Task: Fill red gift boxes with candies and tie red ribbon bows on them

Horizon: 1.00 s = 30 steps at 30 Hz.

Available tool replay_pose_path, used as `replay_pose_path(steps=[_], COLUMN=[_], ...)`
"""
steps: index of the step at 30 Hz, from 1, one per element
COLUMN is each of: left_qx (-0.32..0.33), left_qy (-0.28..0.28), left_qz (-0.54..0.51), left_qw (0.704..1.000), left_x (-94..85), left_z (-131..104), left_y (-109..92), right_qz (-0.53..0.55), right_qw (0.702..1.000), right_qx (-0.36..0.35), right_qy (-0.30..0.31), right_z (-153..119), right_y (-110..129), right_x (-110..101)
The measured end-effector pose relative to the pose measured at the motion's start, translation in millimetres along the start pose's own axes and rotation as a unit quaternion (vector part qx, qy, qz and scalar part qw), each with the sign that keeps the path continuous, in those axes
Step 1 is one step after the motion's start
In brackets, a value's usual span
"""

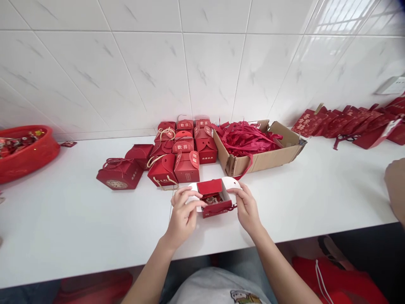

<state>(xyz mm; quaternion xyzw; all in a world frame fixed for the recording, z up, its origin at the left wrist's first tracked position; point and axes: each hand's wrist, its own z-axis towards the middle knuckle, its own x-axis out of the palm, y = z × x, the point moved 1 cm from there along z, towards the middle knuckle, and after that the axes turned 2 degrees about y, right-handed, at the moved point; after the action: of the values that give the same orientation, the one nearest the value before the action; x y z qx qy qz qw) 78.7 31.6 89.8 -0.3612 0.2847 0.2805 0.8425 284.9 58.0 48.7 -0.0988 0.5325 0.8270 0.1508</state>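
Note:
A small red gift box (217,208) stands on the table in front of me with its top open and its pale inner sides showing. A red packet with light print (212,200) lies inside it. My left hand (183,213) is at the box's left side, its fingers bent over the white inside of the left flap and the fingertips at the opening. On the other side, my right hand (247,207) pinches the right flap (232,183) between thumb and fingers. A dark red cord hangs at the box's right front corner.
Several closed red boxes (187,165) are grouped behind it, with a maroon box (120,173) to their left. A cardboard carton (268,162) holds red ribbons (247,138). A red basin (34,158) of wrapped sweets stands far left; red bags (348,122) lean far right.

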Motion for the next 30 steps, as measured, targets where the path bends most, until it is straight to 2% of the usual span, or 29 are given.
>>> replay_pose_path(steps=[3,8,10,14,18,30], left_qx=[0.059,0.100,0.106,0.096,0.093,0.082], left_qy=[0.025,0.071,0.073,0.067,0.048,0.048], left_qz=[-0.046,-0.027,-0.012,-0.025,-0.041,-0.046], left_qw=[0.997,0.992,0.992,0.993,0.994,0.994], left_x=[0.8,0.7,0.8,1.8,2.5,3.1], left_z=[-2.2,-11.1,-15.4,-22.3,-26.5,-39.3], left_y=[0.6,5.2,6.7,5.7,0.4,-1.0], right_qz=[-0.040,-0.129,-0.142,-0.137,-0.143,-0.083], right_qw=[0.999,0.971,0.960,0.961,0.964,0.971], right_qx=[-0.022,-0.108,-0.133,-0.170,-0.177,-0.141], right_qy=[0.030,0.173,0.200,0.171,0.137,0.174], right_z=[4.3,20.0,23.6,22.5,17.4,-0.6], right_y=[2.6,19.7,27.6,35.1,31.6,34.7], right_x=[-8.0,-24.9,-29.2,-31.0,-27.8,-29.1])
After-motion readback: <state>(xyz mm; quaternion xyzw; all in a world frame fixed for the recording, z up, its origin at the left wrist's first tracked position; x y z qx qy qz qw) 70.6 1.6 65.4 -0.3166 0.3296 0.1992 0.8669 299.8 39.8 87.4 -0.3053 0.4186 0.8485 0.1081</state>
